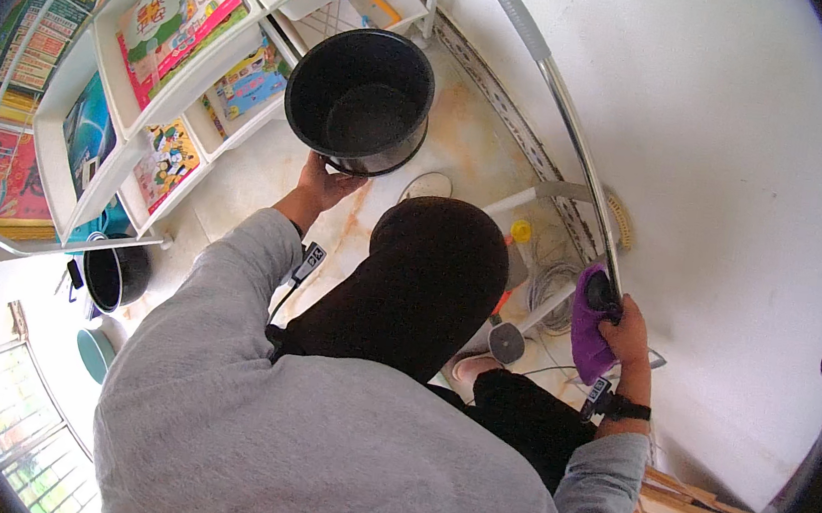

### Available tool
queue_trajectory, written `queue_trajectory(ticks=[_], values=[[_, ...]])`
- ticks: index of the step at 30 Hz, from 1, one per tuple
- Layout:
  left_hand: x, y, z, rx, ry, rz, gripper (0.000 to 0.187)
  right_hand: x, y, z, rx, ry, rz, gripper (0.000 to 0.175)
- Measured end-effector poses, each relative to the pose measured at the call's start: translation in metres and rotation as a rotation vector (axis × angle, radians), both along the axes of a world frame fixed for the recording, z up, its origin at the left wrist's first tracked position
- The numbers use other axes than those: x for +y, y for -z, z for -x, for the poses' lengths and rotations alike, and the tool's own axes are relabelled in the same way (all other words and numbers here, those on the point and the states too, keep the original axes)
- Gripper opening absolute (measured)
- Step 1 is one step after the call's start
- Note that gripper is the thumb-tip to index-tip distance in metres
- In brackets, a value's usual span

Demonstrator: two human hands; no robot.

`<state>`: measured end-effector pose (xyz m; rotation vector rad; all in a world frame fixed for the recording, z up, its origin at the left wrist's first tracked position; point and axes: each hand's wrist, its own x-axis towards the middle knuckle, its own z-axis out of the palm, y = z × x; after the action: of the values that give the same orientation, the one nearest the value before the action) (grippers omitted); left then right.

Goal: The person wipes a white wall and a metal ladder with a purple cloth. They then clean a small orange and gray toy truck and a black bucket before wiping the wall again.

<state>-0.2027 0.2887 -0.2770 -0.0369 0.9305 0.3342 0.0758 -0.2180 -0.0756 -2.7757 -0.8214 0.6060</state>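
Observation:
My left hand (323,186) grips the rim and lower side of a round black pot (367,98), held above the tiled floor with its dark inside facing up. My right hand (627,332) is closed around a purple cloth (588,343) and the black lower end of a curved metal tube with a grey grip (522,20). That tube stands up along the white wall. What exactly my right fingers press on is partly hidden by the cloth.
White shelf trays (167,73) with books stand at the left. Another black pot (116,274) and a teal basin (95,356) lie beyond my left arm. Coiled wire (553,294) and metal legs are near the wall. Wooden pieces (693,504) lie at the lower right.

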Motion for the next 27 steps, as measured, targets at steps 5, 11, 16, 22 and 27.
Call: queue_trajectory(ticks=[5,11,16,22,27], values=[[0.003,-0.016,-0.052,-0.100,-0.001,0.003,0.071,0.001,-0.017,-0.002,-0.029,0.010,0.029,0.037],[0.007,-0.012,-0.101,-0.065,0.025,-0.080,0.068,-0.006,-0.029,0.000,-0.031,0.025,-0.031,0.037],[0.013,0.000,-0.127,-0.053,0.000,-0.042,0.069,-0.008,-0.033,0.002,-0.060,0.040,-0.065,0.039],[0.011,0.010,-0.123,0.052,-0.007,-0.075,0.063,-0.008,-0.053,0.015,-0.088,0.042,-0.149,0.042],[-0.013,-0.035,-0.109,0.201,0.511,-0.332,0.050,-0.001,-0.067,0.019,-0.145,0.014,-0.295,0.043]])
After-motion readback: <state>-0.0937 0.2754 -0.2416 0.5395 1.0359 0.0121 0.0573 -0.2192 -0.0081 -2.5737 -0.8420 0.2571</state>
